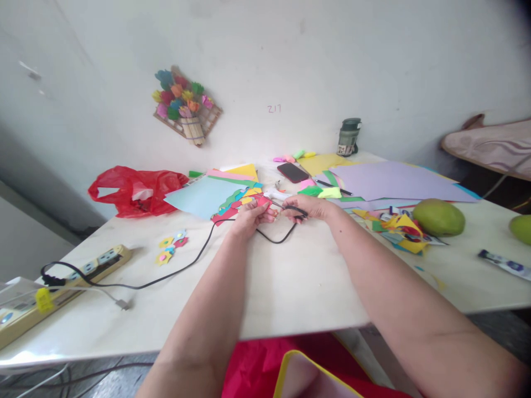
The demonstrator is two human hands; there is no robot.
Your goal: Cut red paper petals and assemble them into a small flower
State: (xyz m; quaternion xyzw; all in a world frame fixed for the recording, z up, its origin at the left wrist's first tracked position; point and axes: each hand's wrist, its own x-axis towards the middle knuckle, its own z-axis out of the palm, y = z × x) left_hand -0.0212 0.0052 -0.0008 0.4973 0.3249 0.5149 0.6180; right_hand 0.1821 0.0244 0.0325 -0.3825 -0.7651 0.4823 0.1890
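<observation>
Near the middle of the table, my left hand (250, 217) pinches a small piece of red paper (264, 201). Close beside it on the right, my right hand (313, 207) is closed around the black handles of what look like scissors (295, 210); their thin blades point toward the red paper. A black cable (176, 272) runs from the left, passes behind my left hand and loops up near my right. Just beyond both hands lies a white tool (276, 193), partly hidden. Cut colored paper strips (232, 205) lie by my left hand.
Small paper flowers (172, 247) and a power strip (83, 282) are at left, with a red plastic bag (139, 190) behind. A phone (292, 172), purple paper (400, 179) and a bottle (349, 137) lie or stand farther back. Right are paper scraps (400, 229), a green fruit (438, 217) and a tube (506, 265).
</observation>
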